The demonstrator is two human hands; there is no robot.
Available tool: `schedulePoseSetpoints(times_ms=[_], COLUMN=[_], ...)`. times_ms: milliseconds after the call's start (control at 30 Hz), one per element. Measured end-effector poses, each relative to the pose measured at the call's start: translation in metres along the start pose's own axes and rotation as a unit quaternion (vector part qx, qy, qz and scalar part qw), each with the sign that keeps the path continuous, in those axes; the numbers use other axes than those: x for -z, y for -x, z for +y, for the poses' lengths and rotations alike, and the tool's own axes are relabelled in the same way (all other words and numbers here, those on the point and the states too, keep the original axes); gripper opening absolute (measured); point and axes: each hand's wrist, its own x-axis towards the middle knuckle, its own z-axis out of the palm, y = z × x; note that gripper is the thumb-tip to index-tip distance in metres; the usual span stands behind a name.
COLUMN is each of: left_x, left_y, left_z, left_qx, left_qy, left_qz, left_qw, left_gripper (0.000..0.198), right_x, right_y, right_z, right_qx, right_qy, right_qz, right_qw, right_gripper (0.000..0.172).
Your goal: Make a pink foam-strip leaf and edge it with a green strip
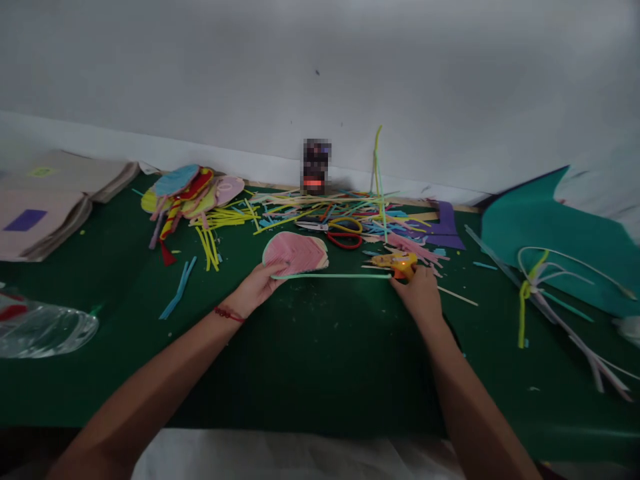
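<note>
A pink ribbed fan-shaped piece [293,253] with a pale green edge is pinched between the thumb and fingers of my left hand [261,283]. From its lower edge a mint-green pipe cleaner [345,276] stretches straight across to the right. My right hand [419,290] closes around a yellow-orange hot glue gun [404,262], its nozzle facing left. The far end of the pipe cleaner reaches the thumb of that hand; whether it is pinched there I cannot tell. Behind the pink piece lie scissors [345,239] with red and yellow handles.
Loose pipe cleaners [285,207] are heaped along the wall. Several fuzzy coloured shapes [193,190] lie at back left, near paper stacks [45,200]. A plastic bottle [50,327] lies at left. Teal sheet [550,247] and tied pipe cleaners [525,290] are at right.
</note>
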Motion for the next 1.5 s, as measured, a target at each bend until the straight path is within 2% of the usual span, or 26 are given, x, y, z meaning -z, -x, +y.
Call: schedulePoseSetpoints(times_ms=[67, 133, 200, 300, 400, 467, 500, 533, 600, 633, 667, 733, 800, 867, 967, 1233, 1400, 1500], left_x=[0.003, 0.005, 0.006, 0.007, 0.013, 0.02, 0.023, 0.026, 0.031, 0.032, 0.033, 0.033, 0.033, 0.034, 0.036, 0.033, 0.033, 0.032], left_y=[-0.007, -0.012, -0.016, -0.021, -0.024, -0.024, -0.023, -0.021, -0.014, -0.01, -0.006, -0.001, -0.002, -0.008, -0.019, -0.027, -0.029, -0.03], left_z=[0.003, 0.006, 0.008, 0.012, 0.02, 0.029, 0.033, 0.038, 0.045, 0.047, 0.048, 0.044, 0.037, 0.029, 0.022, 0.025, 0.024, 0.025], left_qx=[0.014, 0.022, 0.02, 0.015, -0.014, -0.079, -0.132, -0.198, -0.332, -0.376, -0.398, -0.405, -0.391, -0.378, -0.367, -0.348, -0.353, -0.347], left_qy=[-0.039, -0.063, -0.079, -0.11, -0.159, -0.228, -0.282, -0.351, -0.503, -0.569, -0.622, -0.69, -0.725, -0.744, -0.75, -0.706, -0.706, -0.7], left_qz=[-0.004, -0.002, 0.001, 0.005, 0.029, 0.078, 0.107, 0.134, 0.14, 0.112, 0.059, -0.07, -0.169, -0.21, -0.22, -0.241, -0.248, -0.25], left_qw=[0.999, 0.998, 0.997, 0.994, 0.987, 0.967, 0.944, 0.906, 0.785, 0.723, 0.672, 0.596, 0.541, 0.509, 0.505, 0.568, 0.562, 0.572], left_gripper=[0.016, 0.018, 0.019, 0.02, 0.03, 0.038, 0.042, 0.045, 0.044, 0.037, 0.028, 0.017, 0.017, 0.019, 0.02, 0.016, 0.018, 0.017], right_x=[0.0, 0.004, 0.01, 0.015, 0.008, -0.003, -0.008, -0.014, -0.023, -0.027, -0.03, -0.033, -0.035, -0.035, -0.035, -0.034, -0.035, -0.036], right_y=[0.002, 0.003, 0.003, 0.003, 0.006, 0.009, 0.01, 0.012, 0.014, 0.014, 0.014, 0.014, 0.013, 0.013, 0.015, 0.012, 0.009, 0.009], right_z=[0.008, 0.004, -0.011, -0.043, -0.075, -0.09, -0.095, -0.099, -0.102, -0.102, -0.101, -0.097, -0.094, -0.092, -0.092, -0.094, -0.096, -0.097], right_qx=[0.026, 0.046, 0.08, 0.144, 0.229, 0.27, 0.283, 0.294, 0.31, 0.315, 0.317, 0.315, 0.313, 0.319, 0.335, 0.338, 0.342, 0.336], right_qy=[0.032, 0.06, 0.066, 0.008, -0.105, -0.14, -0.145, -0.146, -0.144, -0.145, -0.147, -0.153, -0.157, -0.157, -0.152, -0.14, -0.129, -0.128], right_qz=[0.01, 0.034, 0.04, 0.036, -0.053, -0.129, -0.158, -0.18, -0.203, -0.208, -0.211, -0.211, -0.207, -0.2, -0.184, -0.157, -0.156, -0.162], right_qw=[0.999, 0.997, 0.994, 0.989, 0.966, 0.944, 0.935, 0.927, 0.918, 0.915, 0.913, 0.913, 0.913, 0.913, 0.911, 0.917, 0.918, 0.919], right_gripper=[0.058, 0.06, 0.055, 0.037, 0.026, 0.024, 0.025, 0.025, 0.025, 0.023, 0.021, 0.016, 0.014, 0.015, 0.017, 0.021, 0.02, 0.019])
